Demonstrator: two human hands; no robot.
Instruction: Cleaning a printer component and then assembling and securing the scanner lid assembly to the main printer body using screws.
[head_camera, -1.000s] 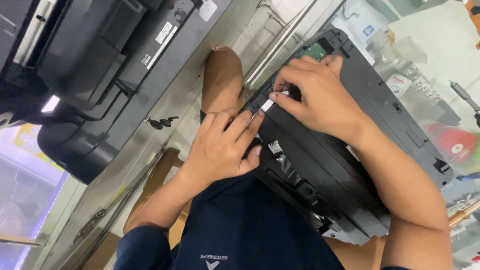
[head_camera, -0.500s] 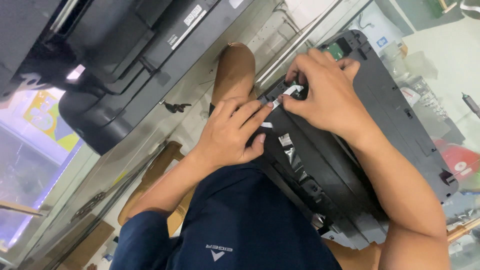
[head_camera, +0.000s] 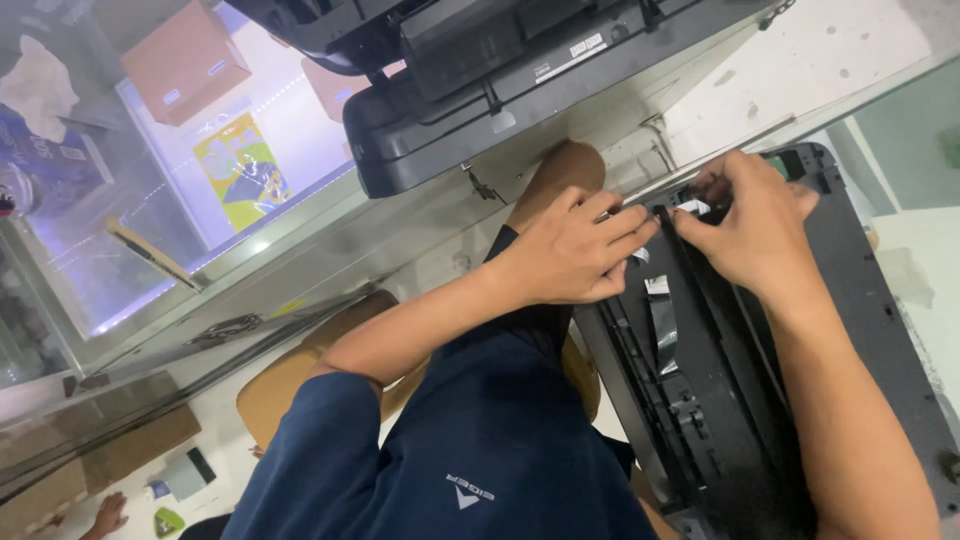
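Gripping the open printer: left hand, right hand.

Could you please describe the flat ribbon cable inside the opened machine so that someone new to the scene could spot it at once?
Start at the large black opened printer chassis lying across the person's lap. Just below the left hand, which rests on its near edge opposite the right hand, a pale grey flat ribbon cable runs down the interior. It is the only light, glossy strip among dark plastic parts.

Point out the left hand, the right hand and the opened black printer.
left hand (head_camera: 570, 255), head view, back of the hand
right hand (head_camera: 750, 235), head view, back of the hand
opened black printer (head_camera: 850, 300), head view, right side panel
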